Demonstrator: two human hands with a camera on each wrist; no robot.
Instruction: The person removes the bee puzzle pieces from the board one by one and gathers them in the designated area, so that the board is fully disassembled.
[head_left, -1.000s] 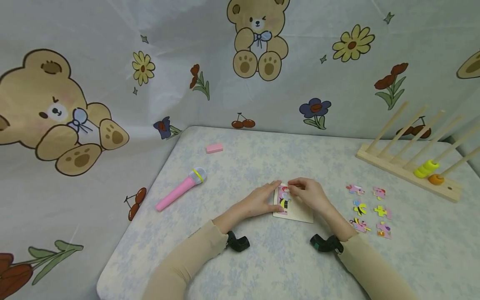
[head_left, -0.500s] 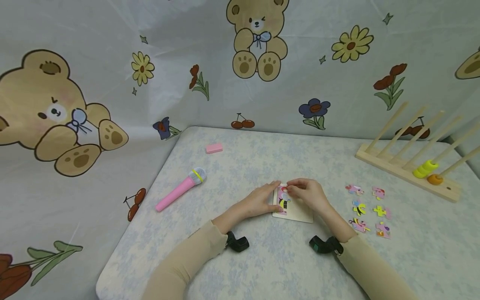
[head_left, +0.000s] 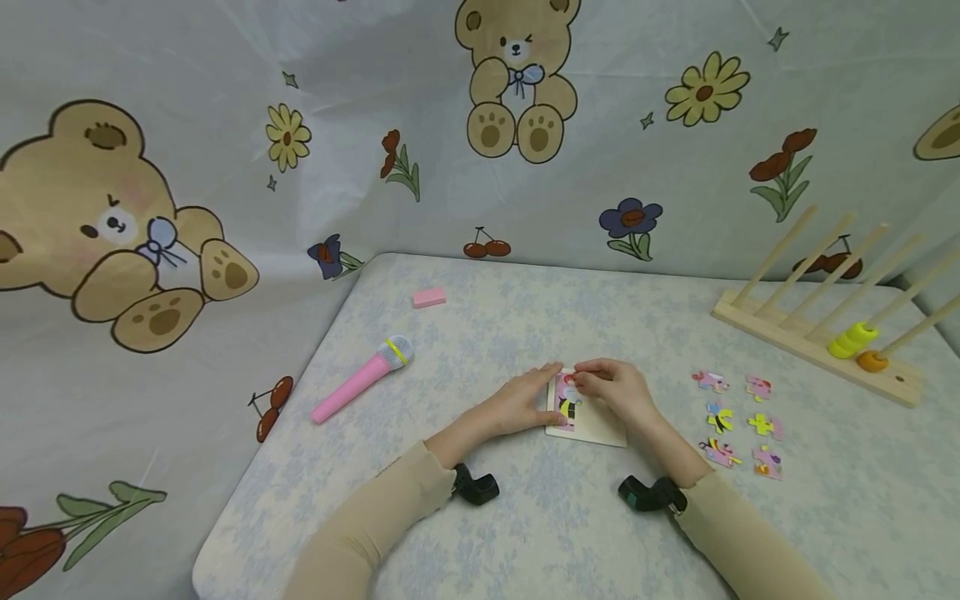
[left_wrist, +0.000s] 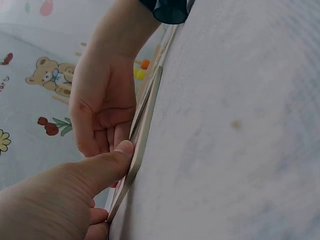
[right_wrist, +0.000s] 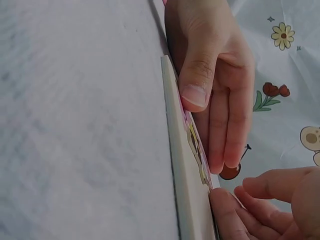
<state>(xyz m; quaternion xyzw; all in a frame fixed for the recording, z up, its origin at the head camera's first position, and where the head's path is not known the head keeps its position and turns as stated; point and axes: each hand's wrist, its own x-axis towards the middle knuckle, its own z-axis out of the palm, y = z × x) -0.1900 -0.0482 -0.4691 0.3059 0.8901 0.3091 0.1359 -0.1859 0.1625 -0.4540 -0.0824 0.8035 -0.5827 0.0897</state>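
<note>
A pale wooden puzzle board (head_left: 602, 425) lies on the table between both hands, with printed pieces (head_left: 567, 408) along its left side. My left hand (head_left: 513, 406) holds the board's left side, its thumb pressing on the near part and its fingers at the far corner. From the right, my right hand (head_left: 618, 390) reaches over the board and touches the upper printed piece with its fingertips. In the right wrist view its fingers (right_wrist: 227, 215) rest by the board's surface, and no loose piece shows between them. Several loose puzzle pieces (head_left: 720, 417) lie right of the right hand.
A pink toy microphone (head_left: 363, 383) lies at the left and a pink block (head_left: 429, 297) behind it. At the back right stands a wooden peg rack (head_left: 813, 343) with yellow and orange beads. A printed cloth (head_left: 555, 208) hangs behind the table.
Very little differs. My right hand's fingers have shifted slightly over the upper printed piece, while the left hand stays on the board.
</note>
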